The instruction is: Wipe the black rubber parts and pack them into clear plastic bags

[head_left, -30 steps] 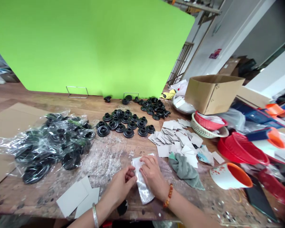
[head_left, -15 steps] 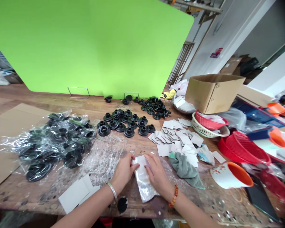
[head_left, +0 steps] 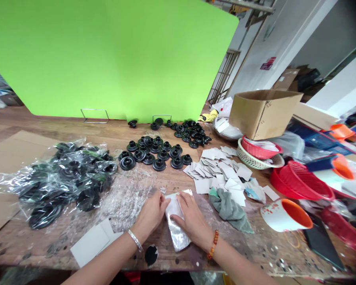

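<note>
A stack of clear plastic bags [head_left: 179,236] lies flat on the table in front of me. My right hand [head_left: 193,218] rests on its right side, fingers stretched out and thumb across the plastic. By the left edge of the bags is my left hand [head_left: 150,212], thumb and fingers pinched together; whether plastic is between them is hidden. Beyond the hands stand several black round knobbed plastic parts [head_left: 159,164]. On the left, more black parts lie in a heap inside clear bags [head_left: 74,170].
White card squares [head_left: 209,170] are scattered to the right, beside a grey-green cloth [head_left: 230,211]. Further right are red baskets [head_left: 299,182], a cardboard box [head_left: 264,114], an orange-lined white cup [head_left: 284,215] and a dark phone-like slab [head_left: 324,245]. A green panel [head_left: 112,59] stands behind.
My left hand's thumb has drawn back from over the bags to their left edge. My right hand has shifted slightly, its fingers still on the plastic. The view has moved a little.
</note>
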Tool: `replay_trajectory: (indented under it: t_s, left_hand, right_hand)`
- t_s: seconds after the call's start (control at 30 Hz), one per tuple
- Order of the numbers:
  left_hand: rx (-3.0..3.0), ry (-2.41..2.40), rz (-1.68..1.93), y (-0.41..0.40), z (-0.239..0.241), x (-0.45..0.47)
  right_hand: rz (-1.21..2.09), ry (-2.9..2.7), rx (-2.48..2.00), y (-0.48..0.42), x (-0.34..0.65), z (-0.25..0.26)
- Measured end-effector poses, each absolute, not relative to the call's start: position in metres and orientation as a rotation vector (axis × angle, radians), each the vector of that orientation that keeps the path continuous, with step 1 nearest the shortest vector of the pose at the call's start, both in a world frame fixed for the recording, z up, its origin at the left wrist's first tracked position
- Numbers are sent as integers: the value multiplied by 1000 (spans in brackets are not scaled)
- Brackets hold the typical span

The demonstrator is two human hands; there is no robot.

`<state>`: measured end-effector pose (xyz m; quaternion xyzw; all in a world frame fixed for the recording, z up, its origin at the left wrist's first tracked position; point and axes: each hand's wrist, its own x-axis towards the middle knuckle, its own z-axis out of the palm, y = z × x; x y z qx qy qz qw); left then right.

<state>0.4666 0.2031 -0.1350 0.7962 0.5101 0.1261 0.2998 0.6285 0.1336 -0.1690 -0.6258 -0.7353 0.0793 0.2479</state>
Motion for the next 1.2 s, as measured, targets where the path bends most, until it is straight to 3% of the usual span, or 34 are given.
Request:
replay_trajectory:
  t_s: [0.47,0.57,0.67,0.9,1.2]
  left_hand:
    - [2274,1323,413,186,-119,472]
    - [2226,1292,583,183,-115,465]
    - [1965,1169,760,180,-116,459]
    - [723,1051,834,178,-120,449]
    - [618,1077,1218,212,-57,389]
  right_hand:
    - [119,-2092,-1789,133,631,-175]
    - [121,-2110,-1803,133,631,-177]
    - [135,-2100,-1865,133,631,-173]
    - [296,-2111,-2009,135,628,-160]
    - [403,-2142,-2057,136,626,-153]
